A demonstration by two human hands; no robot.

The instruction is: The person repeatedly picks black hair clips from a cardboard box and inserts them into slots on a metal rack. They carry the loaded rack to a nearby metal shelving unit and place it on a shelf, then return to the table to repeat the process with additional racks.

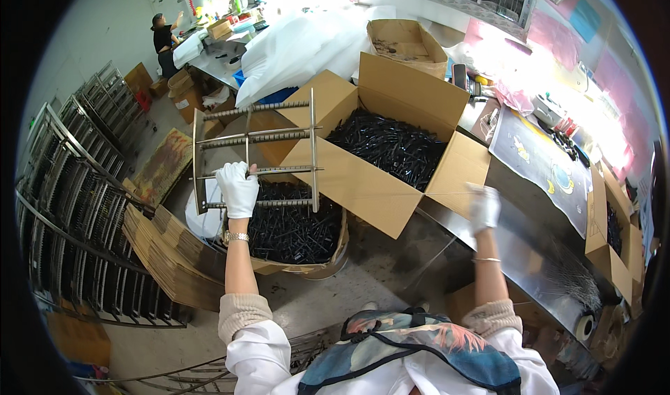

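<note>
My left hand, in a white glove, is closed around a lower bar of a metal rack with notched crossbars. The rack is held up over a lined container of black slender parts. Out to the right, my gloved right hand is blurred by motion. A faint thin wire runs leftward from its fingers, across the flap of an open cardboard box. Many glossy black slender parts fill that box. No parts can be made out on the rack's bars.
Similar racks stand stacked at the left, beside flattened cardboard. Loose thin wires lie on the metal table at the right. Another cardboard box stands at the far right. A person works in the back left.
</note>
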